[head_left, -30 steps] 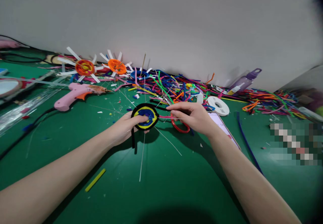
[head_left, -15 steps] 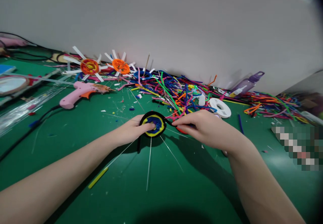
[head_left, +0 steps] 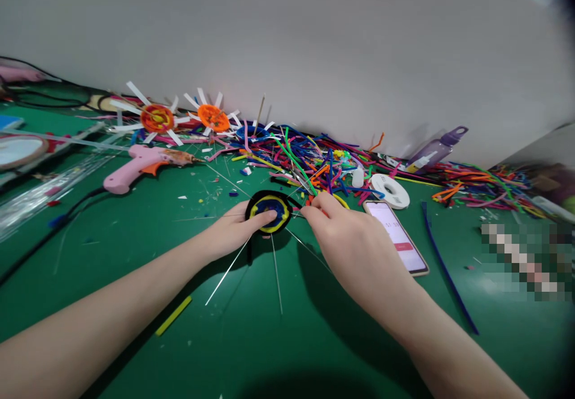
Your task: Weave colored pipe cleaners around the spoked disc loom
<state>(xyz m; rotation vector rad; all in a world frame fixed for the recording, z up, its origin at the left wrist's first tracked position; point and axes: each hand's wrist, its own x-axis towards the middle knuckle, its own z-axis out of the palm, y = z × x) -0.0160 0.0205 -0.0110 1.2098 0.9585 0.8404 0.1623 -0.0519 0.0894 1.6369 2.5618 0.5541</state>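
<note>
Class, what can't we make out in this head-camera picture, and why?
Head view:
Fingers of the left hand: mostly hidden under the coiled disc.
Phone, lower left: behind the right hand.
Pink thing, far left: cut off by the edge.
Object at far right: blurred into squares.

Slim forearms (head_left: 148, 297), bare — left hand (head_left: 236, 228) bare, right hand (head_left: 350, 237) likewise.

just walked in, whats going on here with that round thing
The person's left hand holds a blue, yellow and black disc, with thin pale spokes sticking out. The right hand pinches a black strand at the disc's right edge. A black end hangs below the disc. A pink glue gun lies off to the left, a phone beside the right hand.
</note>
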